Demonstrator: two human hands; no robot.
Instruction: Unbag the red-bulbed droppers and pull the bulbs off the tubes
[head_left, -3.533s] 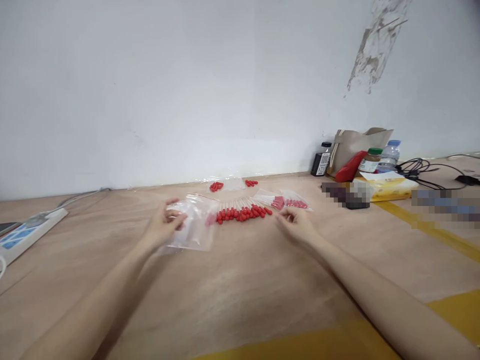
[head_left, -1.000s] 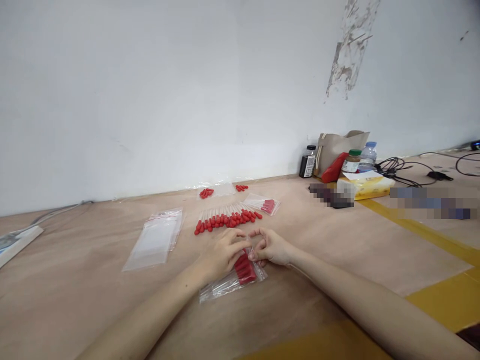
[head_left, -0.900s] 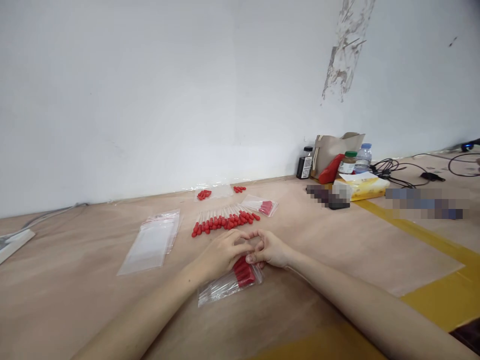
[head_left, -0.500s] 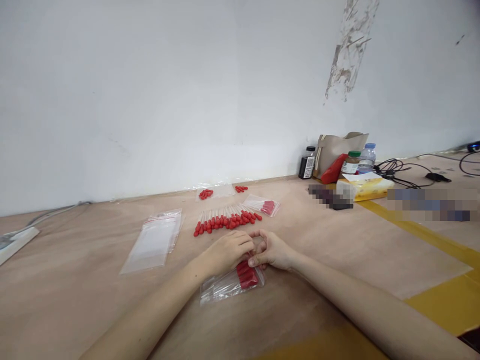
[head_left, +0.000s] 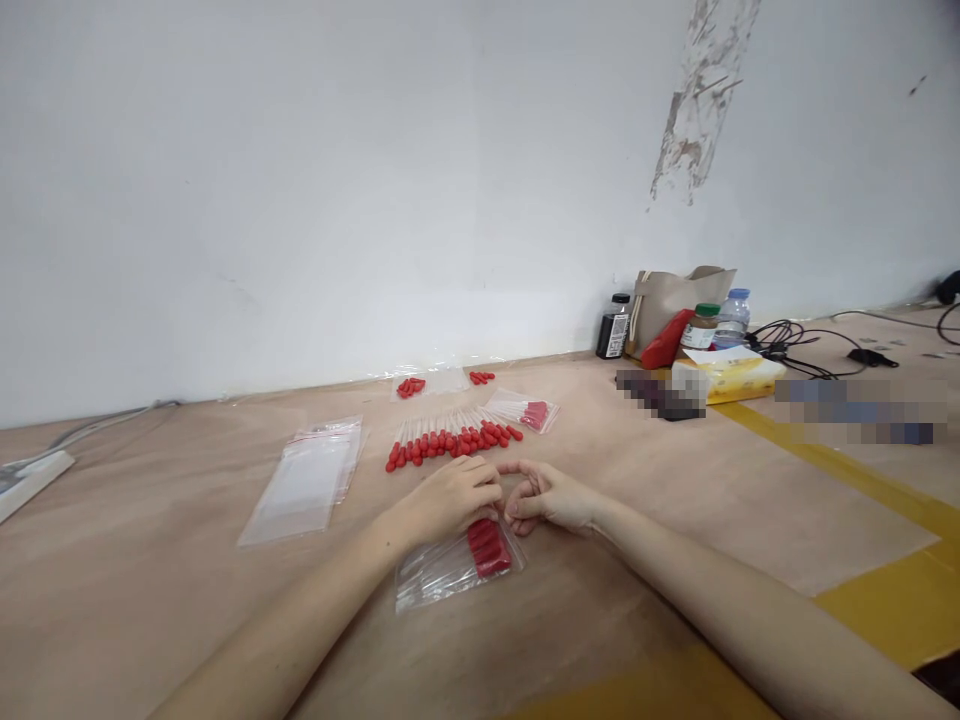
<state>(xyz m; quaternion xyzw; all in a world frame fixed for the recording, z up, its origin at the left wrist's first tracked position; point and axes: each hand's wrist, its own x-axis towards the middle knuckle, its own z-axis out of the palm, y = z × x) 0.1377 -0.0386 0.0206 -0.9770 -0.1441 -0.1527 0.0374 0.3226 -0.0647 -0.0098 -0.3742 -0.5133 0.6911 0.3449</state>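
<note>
- Left hand (head_left: 459,495): fingers bent down over the far edge of the filled bag (head_left: 439,578). Right hand (head_left: 555,498): thumb and fingers curled by its far right corner. Fingertips are partly hidden, so I cannot tell whether either pinches the film.
- The filled bag lies flat on the table (head_left: 420,660), close to the person, its red tips (head_left: 489,550) toward the right.
- Possible trouble: the thin film could crease or slip if the two hands pull unevenly, and the left knuckles, near the row of red-tipped sticks (head_left: 450,442), could knock it out of line.
- Count: two hands; one bag beneath them, showing at least four red tips (the fingers may cover more); one second bag of sticks (head_left: 535,412) past the row; at least two overlapping flat clear bags (head_left: 296,490); the row itself is too crowded to count.
</note>
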